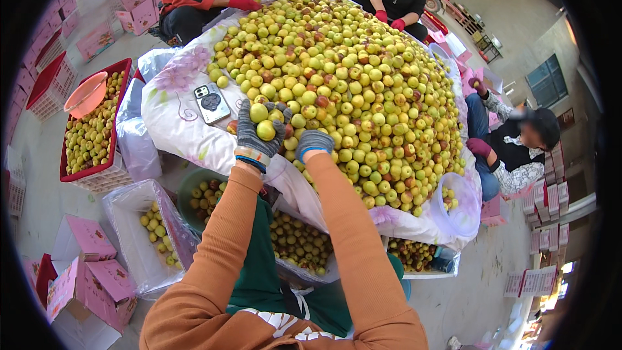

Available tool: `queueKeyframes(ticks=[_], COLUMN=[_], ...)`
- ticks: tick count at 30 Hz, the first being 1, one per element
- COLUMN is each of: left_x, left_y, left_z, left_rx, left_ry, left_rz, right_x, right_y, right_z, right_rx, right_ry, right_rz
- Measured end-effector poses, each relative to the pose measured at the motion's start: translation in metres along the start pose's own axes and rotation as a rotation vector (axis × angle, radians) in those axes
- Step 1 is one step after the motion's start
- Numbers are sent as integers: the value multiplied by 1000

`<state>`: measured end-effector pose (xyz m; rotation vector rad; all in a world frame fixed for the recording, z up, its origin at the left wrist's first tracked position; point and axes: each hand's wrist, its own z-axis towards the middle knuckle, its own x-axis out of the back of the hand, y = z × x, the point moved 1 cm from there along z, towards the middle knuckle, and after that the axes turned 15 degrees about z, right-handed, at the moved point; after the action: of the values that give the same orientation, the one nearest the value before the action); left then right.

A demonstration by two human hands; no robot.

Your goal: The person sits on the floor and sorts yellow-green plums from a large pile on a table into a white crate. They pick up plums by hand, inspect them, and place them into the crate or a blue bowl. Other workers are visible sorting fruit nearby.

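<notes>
A large heap of green and reddish-brown jujube-like fruits (350, 92) lies on a white flowered cloth (165, 121). My left hand (260, 131), in a grey striped knit glove, is turned palm up at the heap's near left edge. Several green fruits (265, 130) rest in its palm, with the fingers curled around them. My right hand (316, 142), gloved alike, is back up against the near side of the heap; its fingertips are hidden, so whether it grips a fruit cannot be seen. A smartphone (212, 102) lies on the cloth beyond my left hand.
Below the cloth stand a plastic-lined box (124, 233), a green bucket (187, 189) and a crate of browner fruits (301, 243). A red-rimmed crate (127, 73) stands left. A clear basin (454, 214) sits at right. Three people in red gloves sit around the heap.
</notes>
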<state>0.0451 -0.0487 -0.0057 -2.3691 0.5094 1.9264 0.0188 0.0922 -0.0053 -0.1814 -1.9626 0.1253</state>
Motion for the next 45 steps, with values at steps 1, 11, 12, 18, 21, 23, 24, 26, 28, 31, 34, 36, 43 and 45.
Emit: queueKeyframes(ticks=[1, 11, 12, 18, 21, 23, 24, 26, 28, 31, 34, 36, 43, 45], left_x=[0, -7, -9, -6, 29, 65, 84, 130, 187, 270, 337, 363, 297, 231], left_y=[1, -12, -15, 10, 50, 84, 104, 138, 153, 160, 141, 124, 119, 121], left_z=[0, -3, -6, -56, -114, -159, -184, -233, -274, -322, -334, -333, -305, -287], left_rx=[-4, 240, 247, 239, 84, -208, -300, -419, -587, -516, -412, -375, -602, -719], left_ry=[4, -120, -131, -293, -291, -63, -109, 29, 393, 627, 1047, 1041, 1019, 1024], left_rz=[15, 161, 196, 117, 54, 199, 137, 152, 131, -73, -48, -22, 503, 878], right_x=[5, 55, 52, 45, 31, 23, 16, 5, -6, -14, -15, -15, -12, -12], right_y=[6, 90, 87, 67, 46, 33, 25, 15, 2, -10, -16, -17, -27, -38], right_z=[1, -32, -39, -77, -90, -96, -98, -102, -103, -112, -119, -123, -126, -125], right_rx=[7, -23, 7, 54, 37, 45, 34, 31, -6, 127, 138, 100, 83, 124], right_ry=[-35, -466, -414, -687, -748, -880, -887, -763, -710, -754, -819, -726, -760, -738], right_rz=[-1, 1793, 1965, 2130, 2146, 2112, 2053, 2007, 1937, 1901, 1763, 1692, 1593, 1529])
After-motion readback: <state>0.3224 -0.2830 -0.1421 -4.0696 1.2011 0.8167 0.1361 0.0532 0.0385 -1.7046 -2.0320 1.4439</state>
